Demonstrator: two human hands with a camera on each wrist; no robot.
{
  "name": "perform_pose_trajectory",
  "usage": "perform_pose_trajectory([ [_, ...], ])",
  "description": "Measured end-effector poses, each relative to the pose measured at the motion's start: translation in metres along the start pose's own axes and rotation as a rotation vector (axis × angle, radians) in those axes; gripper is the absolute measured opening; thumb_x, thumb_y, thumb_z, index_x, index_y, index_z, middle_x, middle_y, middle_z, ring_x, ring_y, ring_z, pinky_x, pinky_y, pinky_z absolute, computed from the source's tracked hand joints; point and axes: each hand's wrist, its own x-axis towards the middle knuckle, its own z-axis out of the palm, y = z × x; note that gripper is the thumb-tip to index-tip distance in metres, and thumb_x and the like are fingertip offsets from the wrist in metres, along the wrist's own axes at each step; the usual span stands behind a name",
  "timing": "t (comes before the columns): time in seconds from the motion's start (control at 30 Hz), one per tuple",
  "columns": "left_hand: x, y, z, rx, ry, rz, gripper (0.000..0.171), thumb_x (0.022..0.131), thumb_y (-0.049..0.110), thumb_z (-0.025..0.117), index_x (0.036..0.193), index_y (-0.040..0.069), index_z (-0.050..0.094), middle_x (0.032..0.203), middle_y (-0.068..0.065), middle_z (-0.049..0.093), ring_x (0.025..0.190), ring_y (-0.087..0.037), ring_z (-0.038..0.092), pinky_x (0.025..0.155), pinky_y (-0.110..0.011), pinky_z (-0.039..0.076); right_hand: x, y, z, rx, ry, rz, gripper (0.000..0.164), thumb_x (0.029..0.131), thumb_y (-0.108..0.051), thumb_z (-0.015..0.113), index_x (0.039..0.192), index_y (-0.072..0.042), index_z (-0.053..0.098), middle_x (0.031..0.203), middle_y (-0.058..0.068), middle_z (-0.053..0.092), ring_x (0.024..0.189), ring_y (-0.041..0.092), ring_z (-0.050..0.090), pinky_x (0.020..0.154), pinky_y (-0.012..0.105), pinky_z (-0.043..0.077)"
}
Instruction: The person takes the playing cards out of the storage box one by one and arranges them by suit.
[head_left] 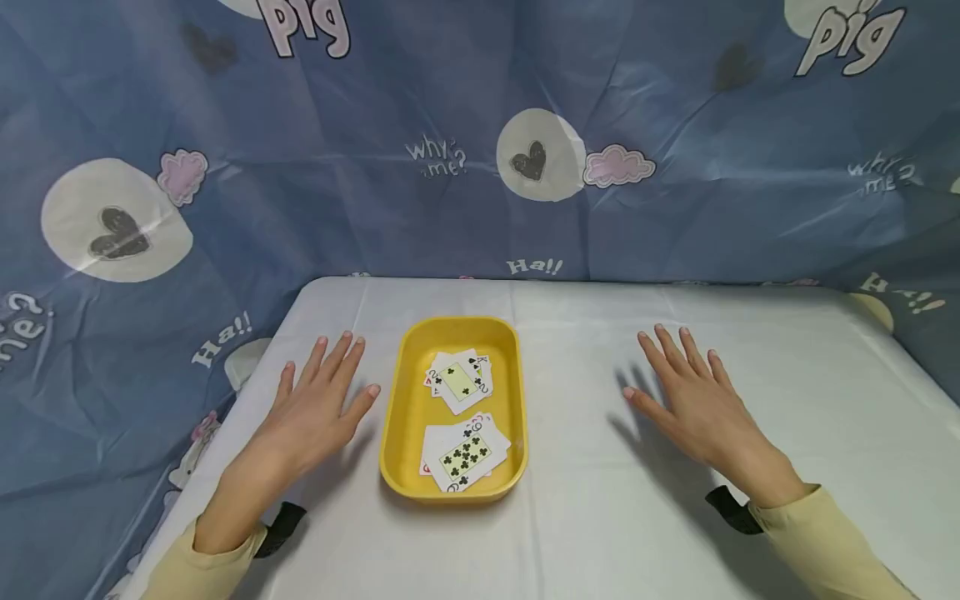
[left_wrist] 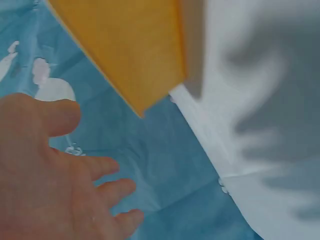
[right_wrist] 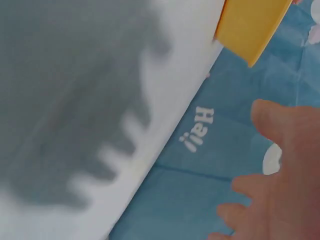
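- Playing cards lie in two loose piles inside a yellow tray, one at its far end and one at its near end.
- On the far pile a club card lies uppermost, with a K showing on a corner beneath it; the near pile also has a club card on top, with many more pips.
- From where I stand, the tray sits on the white tabletop, between the two hands.
- The left hand is just beside the tray, palm down, its fingers straight and a little apart, the thumb pointing toward the rim.
- The right hand is well apart from the tray on the other side, fingers spread, thumb out, a shadow falling beside it on the white cloth.
- Both arms wear pale yellow sleeves, and blue printed fabric hangs behind the table.
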Motion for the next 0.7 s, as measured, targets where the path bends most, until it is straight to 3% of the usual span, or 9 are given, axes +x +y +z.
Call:
perform_pose_trajectory([
  [0.13, -0.009, 0.01, -0.001, -0.08, -0.005, 0.017, 0.077, 0.102, 0.056, 0.039, 0.159, 0.015, 0.008, 0.164, -0.01, 0.004, 0.148, -0.03, -0.01, 0.11, -0.063, -0.007, 0.01, -0.009, 0.001, 0.001, 0.049, -0.081, 0.077, 0.099, -0.058, 0.044, 0.16, -0.022, 0.012, 0.164, 0.005, 0.004, 0.149, 0.031, -0.001, 0.114, 0.057, 0.001],
  [0.3, -0.019, 0.018, 0.005, -0.234, -0.033, 0.047, 0.083, 0.099, 0.048, 0.054, 0.16, 0.017, 0.006, 0.164, -0.009, 0.007, 0.149, -0.031, 0.001, 0.112, -0.061, 0.008, 0.021, -0.02, 0.001, 0.028, 0.086, -0.187, 0.076, 0.099, -0.057, 0.048, 0.159, -0.027, 0.014, 0.164, 0.002, 0.007, 0.15, 0.027, 0.002, 0.115, 0.053, 0.005],
  [0.57, -0.028, 0.019, 0.021, -0.582, -0.192, -0.01, 0.081, 0.098, 0.033, 0.062, 0.159, 0.022, 0.01, 0.163, -0.008, 0.009, 0.145, -0.035, 0.021, 0.107, -0.053, 0.032, 0.036, -0.04, -0.003, 0.117, 0.084, -0.333, 0.074, 0.097, -0.054, 0.054, 0.158, -0.031, 0.019, 0.162, -0.005, 0.018, 0.148, 0.021, 0.015, 0.114, 0.051, 0.017],
  [0.7, -0.026, 0.014, 0.026, -0.69, -0.223, -0.006, 0.077, 0.097, 0.025, 0.065, 0.157, 0.022, 0.017, 0.162, -0.007, 0.014, 0.141, -0.037, 0.031, 0.103, -0.051, 0.038, 0.045, -0.054, -0.001, 0.206, 0.08, -0.414, 0.07, 0.097, -0.051, 0.056, 0.157, -0.029, 0.026, 0.158, -0.008, 0.028, 0.144, 0.017, 0.026, 0.112, 0.048, 0.024],
])
